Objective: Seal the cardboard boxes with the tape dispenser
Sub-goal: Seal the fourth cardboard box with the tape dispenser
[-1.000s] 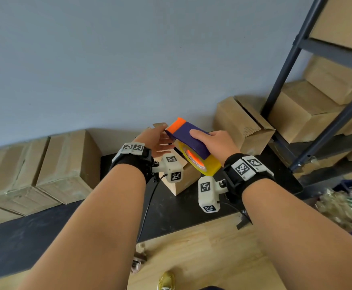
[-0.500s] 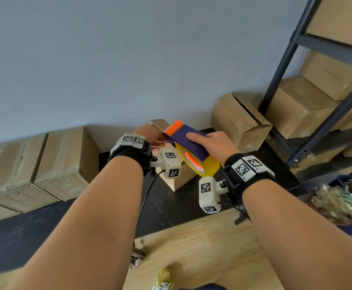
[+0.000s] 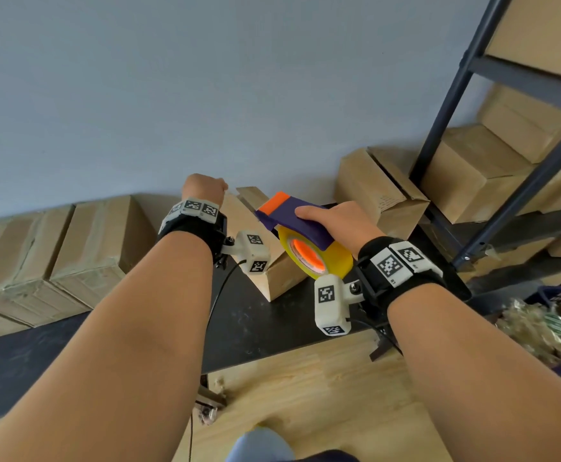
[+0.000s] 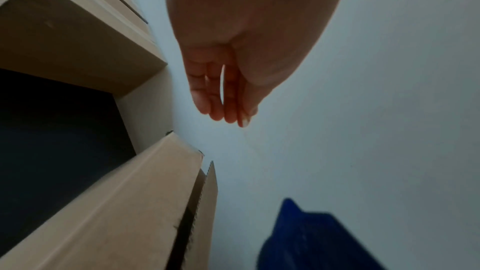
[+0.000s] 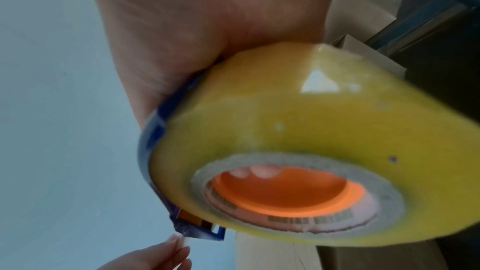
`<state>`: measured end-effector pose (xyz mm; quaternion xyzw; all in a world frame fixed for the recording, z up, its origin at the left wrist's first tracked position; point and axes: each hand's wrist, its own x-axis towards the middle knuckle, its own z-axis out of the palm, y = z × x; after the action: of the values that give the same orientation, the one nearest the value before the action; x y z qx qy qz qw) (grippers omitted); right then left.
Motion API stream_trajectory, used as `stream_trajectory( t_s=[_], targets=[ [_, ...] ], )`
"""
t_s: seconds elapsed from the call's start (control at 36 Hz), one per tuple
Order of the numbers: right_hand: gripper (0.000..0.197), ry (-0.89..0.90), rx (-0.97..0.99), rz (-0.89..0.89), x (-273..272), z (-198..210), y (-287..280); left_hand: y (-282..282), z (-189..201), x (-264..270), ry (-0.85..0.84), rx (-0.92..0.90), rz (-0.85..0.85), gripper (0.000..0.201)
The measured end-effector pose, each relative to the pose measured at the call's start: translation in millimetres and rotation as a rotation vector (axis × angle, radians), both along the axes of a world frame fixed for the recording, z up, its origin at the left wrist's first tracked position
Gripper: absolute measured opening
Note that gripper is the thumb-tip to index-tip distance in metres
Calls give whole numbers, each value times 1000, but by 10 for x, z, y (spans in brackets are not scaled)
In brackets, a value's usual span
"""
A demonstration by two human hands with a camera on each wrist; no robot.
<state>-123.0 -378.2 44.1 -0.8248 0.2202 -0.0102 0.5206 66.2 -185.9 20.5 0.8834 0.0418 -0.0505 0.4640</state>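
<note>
My right hand [image 3: 330,216] grips a purple tape dispenser [image 3: 292,223] with an orange tip and a yellow tape roll [image 5: 298,130], its fingers hooked into the orange core. It hovers over a small cardboard box [image 3: 282,278] on the black mat, whose top flap [image 3: 252,196] stands up. My left hand [image 3: 204,188] is left of the dispenser's tip, by the wall. Its thumb and fingers [image 4: 233,114] are pressed together, pinching the clear tape end [image 5: 183,235] that comes off the dispenser's blade. The box's open seam [image 4: 192,213] shows below that hand.
Taped cardboard boxes [image 3: 82,248] line the wall on the left. An open box [image 3: 372,191] stands at the back right beside a dark metal rack [image 3: 449,111] stacked with boxes [image 3: 465,175]. A blue bin of crinkled wrappers [image 3: 545,325] sits at the right, on wooden floor [image 3: 305,395].
My left hand has moved left and up, away from the dispenser's orange tip, with its fingers closed. The right hand and dispenser have stayed over the small box.
</note>
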Motion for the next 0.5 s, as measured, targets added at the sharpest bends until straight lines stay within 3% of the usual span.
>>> stream_trajectory(
  t_s=[0.08,0.17,0.5],
  targets=[
    [48,6,-50,-7,90,44,63,58,-65,82,-63,-70,27,20],
    [45,12,-53,-29,234,90,132,118,-39,175,-88,-72,-10,23],
    [41,99,-65,-137,954,0,413,160,-45,920,-61,153,-200,14]
  ],
)
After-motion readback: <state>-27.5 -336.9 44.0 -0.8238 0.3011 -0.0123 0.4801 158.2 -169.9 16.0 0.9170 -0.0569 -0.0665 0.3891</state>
